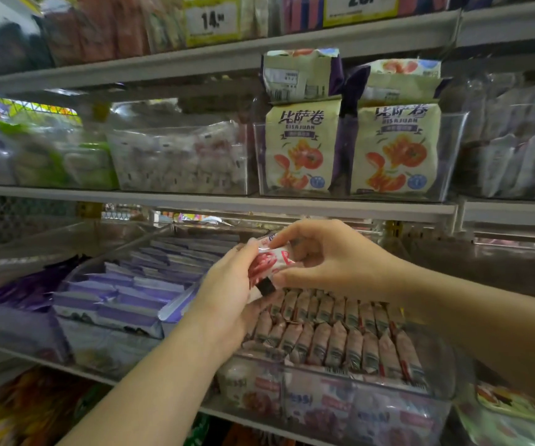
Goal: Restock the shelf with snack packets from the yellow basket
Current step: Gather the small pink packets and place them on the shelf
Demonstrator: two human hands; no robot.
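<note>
your shelf [195,196] carries see-through tubs side by side. the clear bin [446,365] right beneath your hands is crammed with pink packets [334,342] standing in rows. four cream bags [301,149] sit above, two upon two. your left hand [227,294] grips and your right hand [324,259] pinches one snack packet [269,259], held over that bin.

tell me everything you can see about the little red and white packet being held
The packet is small, glossy plastic, white with a red picture and a dark patch at its lower end. It is tilted, held in the air above rows of similar packets in a clear bin. The left hand grips its left side; the right hand pinches its top and lower right edge.
</note>
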